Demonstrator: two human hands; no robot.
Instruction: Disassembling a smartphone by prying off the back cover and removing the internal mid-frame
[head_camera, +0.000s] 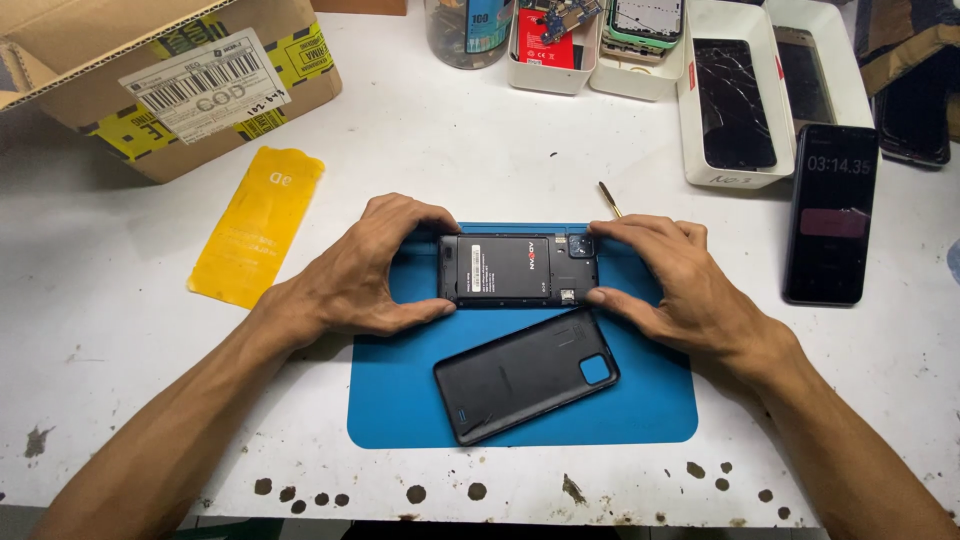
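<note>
A black phone (518, 268) with its back cover off lies face down on a blue mat (400, 400), battery and camera module showing. My left hand (370, 270) grips its left end, fingers over the top edge and thumb at the bottom. Around the phone's right end my right hand (670, 280) holds on by the camera corner. The removed black back cover (525, 375) lies just in front of the phone on the mat, inner side down, tilted.
A yellow screen-protector packet (255, 225) lies at left, a cardboard box (170, 80) behind it. White trays (735, 100) with cracked phones stand at the back right. A dark phone showing a timer (832, 212) lies at right. A thin tool (609, 198) pokes out behind my right hand.
</note>
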